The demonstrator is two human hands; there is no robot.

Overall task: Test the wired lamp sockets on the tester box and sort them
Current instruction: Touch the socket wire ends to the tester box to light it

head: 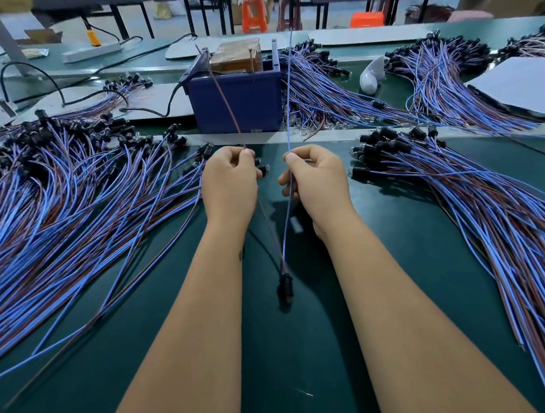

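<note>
A blue tester box [235, 102] stands at the middle of the green table, with a brown block and metal pins on top. My left hand [229, 183] pinches the brown wire [221, 89] of one lamp socket; my right hand [316, 179] pinches its blue wire [289, 89]. Both wires run up toward the box top, and whether their ends touch the pins I cannot tell. The black socket [285, 284] hangs low between my forearms, near the table.
Large heaps of wired sockets lie left [49, 199] and right [496, 219] of my arms, with more behind the box [337, 98] and at the far right [443, 69]. A black cable [56, 90] and a power strip [91, 52] lie at the back left. White sheets [524, 85] lie at the right.
</note>
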